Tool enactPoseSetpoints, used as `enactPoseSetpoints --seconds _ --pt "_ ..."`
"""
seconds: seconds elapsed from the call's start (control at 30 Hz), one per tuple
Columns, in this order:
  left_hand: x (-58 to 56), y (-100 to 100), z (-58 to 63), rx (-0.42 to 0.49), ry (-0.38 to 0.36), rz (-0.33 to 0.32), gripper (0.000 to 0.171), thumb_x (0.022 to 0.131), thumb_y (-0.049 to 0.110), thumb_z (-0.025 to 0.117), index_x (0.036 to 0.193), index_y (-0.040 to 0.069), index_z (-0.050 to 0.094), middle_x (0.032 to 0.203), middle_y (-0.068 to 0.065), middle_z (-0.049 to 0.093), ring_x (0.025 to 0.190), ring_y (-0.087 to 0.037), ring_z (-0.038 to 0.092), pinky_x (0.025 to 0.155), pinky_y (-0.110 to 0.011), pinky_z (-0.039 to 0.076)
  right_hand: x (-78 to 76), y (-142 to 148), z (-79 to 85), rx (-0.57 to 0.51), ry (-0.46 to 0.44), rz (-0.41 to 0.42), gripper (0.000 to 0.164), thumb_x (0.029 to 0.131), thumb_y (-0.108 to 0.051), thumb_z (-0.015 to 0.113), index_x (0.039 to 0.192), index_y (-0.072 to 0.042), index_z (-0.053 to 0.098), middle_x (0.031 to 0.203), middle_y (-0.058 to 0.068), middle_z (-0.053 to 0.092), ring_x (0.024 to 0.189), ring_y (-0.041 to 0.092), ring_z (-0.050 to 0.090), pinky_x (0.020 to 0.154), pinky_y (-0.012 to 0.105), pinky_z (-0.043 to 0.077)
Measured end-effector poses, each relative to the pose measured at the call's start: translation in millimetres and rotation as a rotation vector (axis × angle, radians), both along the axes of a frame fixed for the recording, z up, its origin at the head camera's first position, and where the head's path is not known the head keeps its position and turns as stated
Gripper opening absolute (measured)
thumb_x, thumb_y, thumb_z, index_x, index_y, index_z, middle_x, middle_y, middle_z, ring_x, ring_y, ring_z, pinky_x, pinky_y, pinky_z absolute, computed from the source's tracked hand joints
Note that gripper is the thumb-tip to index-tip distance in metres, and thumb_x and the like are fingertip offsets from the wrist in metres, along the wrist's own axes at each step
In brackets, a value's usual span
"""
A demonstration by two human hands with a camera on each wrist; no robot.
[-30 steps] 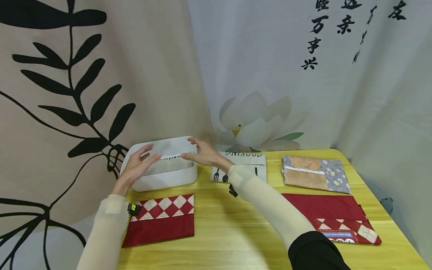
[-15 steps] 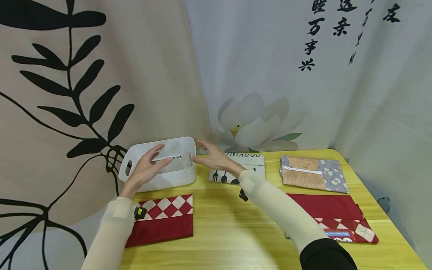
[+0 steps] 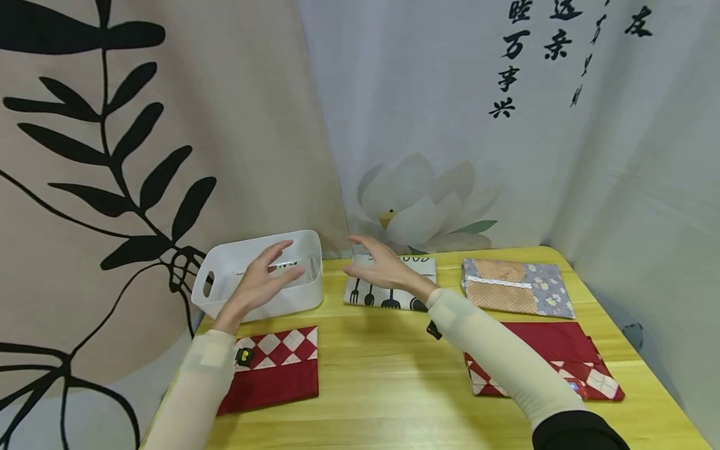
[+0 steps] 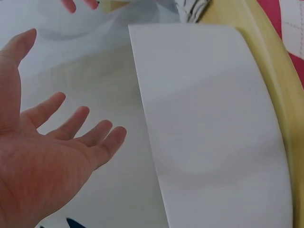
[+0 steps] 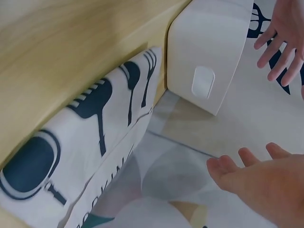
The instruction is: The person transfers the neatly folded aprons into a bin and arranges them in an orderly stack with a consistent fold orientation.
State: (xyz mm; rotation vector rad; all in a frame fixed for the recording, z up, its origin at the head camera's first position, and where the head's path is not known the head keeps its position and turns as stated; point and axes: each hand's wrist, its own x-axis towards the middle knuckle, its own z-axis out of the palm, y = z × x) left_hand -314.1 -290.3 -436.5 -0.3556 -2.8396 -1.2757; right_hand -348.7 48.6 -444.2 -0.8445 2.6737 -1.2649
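1. The left arm (image 3: 194, 387), in a pale cream sleeve (image 3: 205, 359), reaches forward from the lower left, angled slightly rightward.
2. The left hand (image 3: 259, 284) is spread; its wrist view shows the palm, four gently bent fingers (image 4: 115, 140) fanned out and the thumb (image 4: 19, 47) standing well apart from them.
3. The right arm (image 3: 500, 359) slants up and leftward from the lower right, cream over the forearm, with a black sleeve (image 3: 579, 432) nearer the body.
4. The right hand (image 3: 385, 269) points left, its fingers relaxed and parted from the thumb.
5. Both hands are raised, facing each other across a gap.
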Motion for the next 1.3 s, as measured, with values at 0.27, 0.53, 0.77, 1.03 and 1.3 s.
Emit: enactPoseSetpoints --seconds 0.27,0.53,0.77,1.03,1.3 --pt "-6.6 27.0 -2.5 0.014 0.041 -0.069 0.082 0.105 0.051 0.079 0.175 0.030 0.041 0.185 -0.008 0.036 0.171 -0.037 0.035 0.136 -0.065 0.038 3.8 25.3 -3.5 0.035 0.057 -0.007 0.084 0.106 -0.057 0.070 0.178 -0.028 0.036 0.184 0.004 0.039 0.169 0.037 0.040 0.136 0.070 0.034" --pt "-11.5 52.8 -5.3 0.015 0.063 -0.123 0.085 0.103 0.048 0.082 0.175 0.024 0.042 0.186 -0.009 0.036 0.172 -0.037 0.034 0.136 -0.065 0.039 12.7 48.1 -6.3 0.063 0.049 -0.017 0.088 0.105 -0.057 0.071 0.179 -0.029 0.032 0.186 0.008 0.034 0.172 0.040 0.033 0.137 0.074 0.030" --pt "-14.0 77.1 -6.5 0.001 0.065 -0.159 0.085 0.103 0.051 0.082 0.174 0.026 0.043 0.185 -0.009 0.037 0.171 -0.037 0.037 0.136 -0.063 0.040 17.7 70.1 -8.1 0.070 0.036 -0.043 0.089 0.104 -0.055 0.073 0.178 -0.027 0.034 0.187 0.012 0.033 0.173 0.044 0.031 0.136 0.078 0.029" --pt "-16.0 104.0 -11.0 0.034 0.058 -0.211 0.082 0.103 0.050 0.082 0.173 0.032 0.045 0.183 -0.004 0.041 0.169 -0.038 0.041 0.136 -0.065 0.040 21.3 98.6 -18.8 0.089 0.051 -0.078 0.091 0.103 -0.053 0.075 0.179 -0.025 0.033 0.186 0.013 0.034 0.171 0.045 0.034 0.134 0.078 0.032" --pt "-18.3 124.5 -20.6 0.042 0.025 -0.241 0.084 0.101 0.049 0.083 0.173 0.031 0.044 0.184 -0.007 0.038 0.170 -0.039 0.039 0.135 -0.063 0.042 25.9 122.3 -30.7 0.154 0.047 -0.126 0.092 0.103 -0.054 0.075 0.178 -0.017 0.035 0.185 0.020 0.033 0.170 0.049 0.034 0.134 0.078 0.032"
